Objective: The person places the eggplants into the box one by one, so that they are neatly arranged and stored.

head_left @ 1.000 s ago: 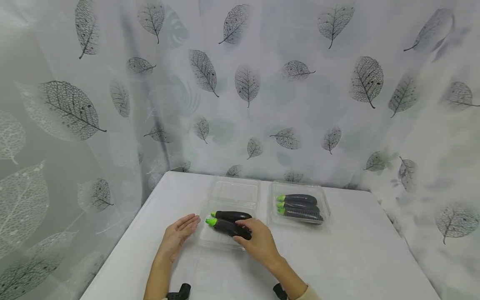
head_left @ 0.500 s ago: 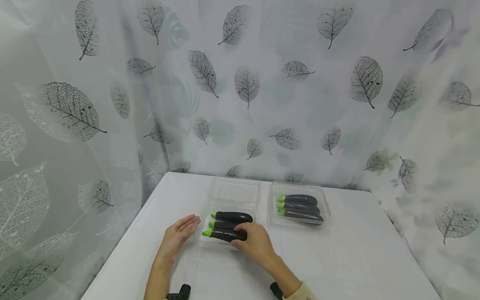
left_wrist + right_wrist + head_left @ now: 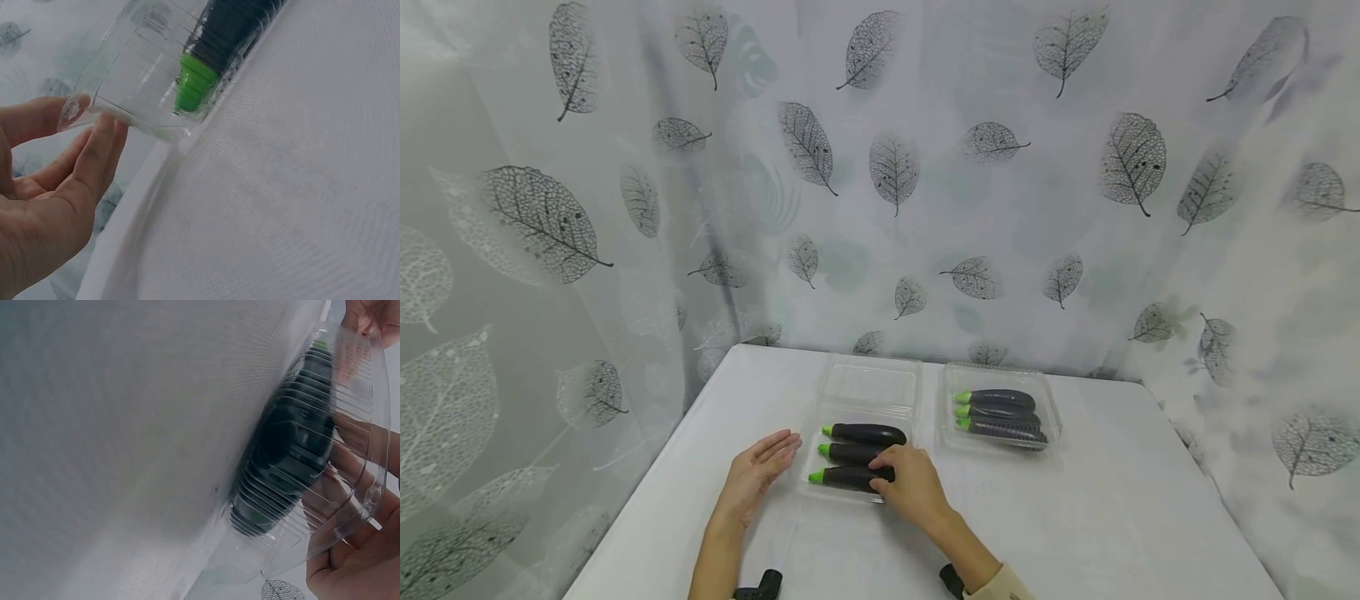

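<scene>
Three dark eggplants with bright green stem ends lie side by side in a clear plastic container [image 3: 835,495], its lid [image 3: 868,385] folded back behind it. With thumb and fingers my right hand [image 3: 913,490] pinches the rounded right end of the front eggplant [image 3: 846,477]. Its fingertips also overlap the right end of the middle eggplant [image 3: 848,453]; the back eggplant [image 3: 865,432] shows whole. My left hand [image 3: 756,475] stays at the container's left edge, fingers extended. In the left wrist view those fingers [image 3: 95,147] touch the rim, near a green stem end [image 3: 194,87].
A second clear container [image 3: 1051,396], its lid down, stands at the back right with three eggplants [image 3: 997,411] inside. The white table [image 3: 1075,517] backs onto a leaf-print curtain [image 3: 1015,200]. Black wrist devices [image 3: 760,586] show at the bottom.
My right hand has lowered the front eggplant toward the container's front side, and the middle one now shows beside it. My left hand has kept its place.
</scene>
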